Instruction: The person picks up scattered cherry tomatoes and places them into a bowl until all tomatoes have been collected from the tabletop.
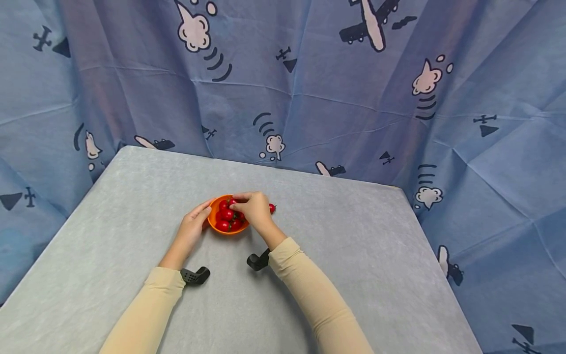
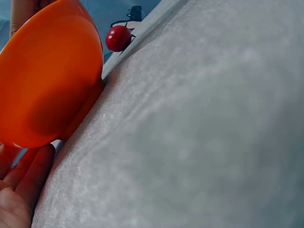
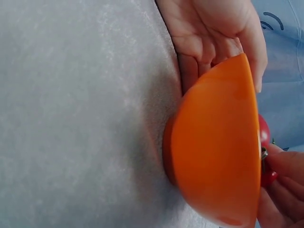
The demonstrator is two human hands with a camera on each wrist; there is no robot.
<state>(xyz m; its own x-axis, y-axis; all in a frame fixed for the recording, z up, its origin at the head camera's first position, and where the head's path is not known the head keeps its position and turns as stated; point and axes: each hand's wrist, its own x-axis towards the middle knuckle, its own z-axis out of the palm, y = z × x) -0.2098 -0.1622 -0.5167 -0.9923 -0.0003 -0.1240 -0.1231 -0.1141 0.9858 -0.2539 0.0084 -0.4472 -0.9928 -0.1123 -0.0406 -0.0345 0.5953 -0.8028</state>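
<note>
An orange bowl (image 1: pixel 213 215) stands on the cloth-covered table, holding several red cherry tomatoes (image 1: pixel 227 214) with green stems. My left hand (image 1: pixel 193 225) holds the bowl's left side, thumb near the rim and fingers along the outer wall. Over the bowl's right rim reaches my right hand (image 1: pixel 258 210), its thumb and index finger pinching a cherry tomato (image 1: pixel 233 201) among the others. In the right wrist view, the right thumb (image 3: pixel 285 164) lies by a tomato's green stem, just past the rim. The bowl wall hides most of the tomatoes there.
Another cherry tomato (image 1: pixel 272 208) lies on the table just right of the right hand, partly hidden by it. Light grey cloth covers the table (image 1: pixel 353 255). Behind it hangs a blue curtain (image 1: pixel 247 59) printed with airplanes. A black wrist camera mount (image 1: pixel 196 276) sits on each forearm.
</note>
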